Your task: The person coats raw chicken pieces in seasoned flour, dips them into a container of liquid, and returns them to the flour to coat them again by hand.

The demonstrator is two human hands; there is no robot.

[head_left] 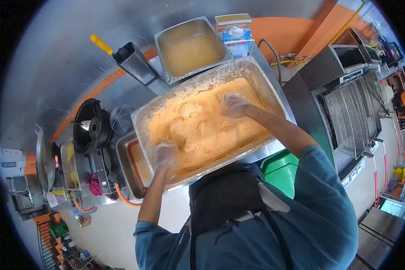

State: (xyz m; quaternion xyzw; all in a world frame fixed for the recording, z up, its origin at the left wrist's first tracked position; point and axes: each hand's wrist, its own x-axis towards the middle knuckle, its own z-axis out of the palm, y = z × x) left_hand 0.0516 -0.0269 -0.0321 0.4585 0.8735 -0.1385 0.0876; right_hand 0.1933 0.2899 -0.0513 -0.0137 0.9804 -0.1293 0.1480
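Observation:
A large metal pan (pixel 141 118) is filled with orange-tan breading flour (pixel 247 85). Several coated lumps (pixel 189 110) lie partly buried in it; what is under the coating is hidden. My left hand (pixel 165 155), in a clear plastic glove, is in the flour at the pan's near left corner. Farther back on the right, my gloved right hand (pixel 235 105) reaches into the flour beside the lumps. Flour and blur cover the fingers of both hands, so I cannot tell whether they hold anything.
Behind the pan stands a metal tray of cloudy yellowish liquid (pixel 193 51). A yellow-handled tool (pixel 102 45) sits in a holder at the back left. Fryer baskets (pixel 351 112) are at the right, a green bin (pixel 281 173) below. A wire strainer (pixel 120 119) lies at the left.

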